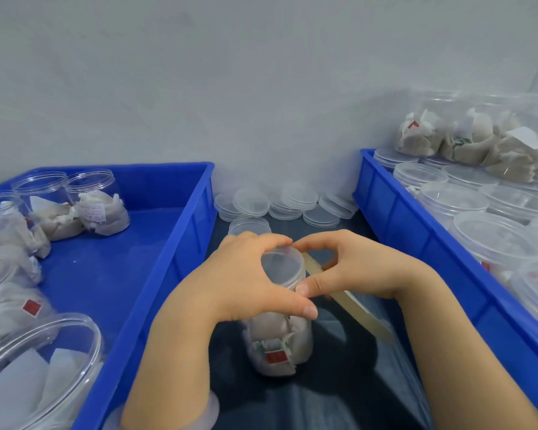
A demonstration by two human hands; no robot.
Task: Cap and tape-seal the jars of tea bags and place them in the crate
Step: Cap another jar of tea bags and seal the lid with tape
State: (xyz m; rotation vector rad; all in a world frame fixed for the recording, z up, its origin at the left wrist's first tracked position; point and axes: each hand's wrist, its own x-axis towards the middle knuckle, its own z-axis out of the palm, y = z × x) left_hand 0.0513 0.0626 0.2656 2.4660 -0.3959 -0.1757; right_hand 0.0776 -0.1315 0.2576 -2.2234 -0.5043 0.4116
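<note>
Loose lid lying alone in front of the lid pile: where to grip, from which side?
Probably pinch the loose lid across its rim from straight above. It lies flat and shallow on the dark mat; the blue crate wall stands close on its left, the lid pile behind, the left hand in front.

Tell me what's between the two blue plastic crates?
Head view: loose clear round plastic lids, the capped clear jar of tea bags, and beige tape.

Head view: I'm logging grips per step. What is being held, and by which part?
Both hands grip the jar at its lid: left hand round the left rim, right hand round the right rim, where a tape strip leads off.
</note>
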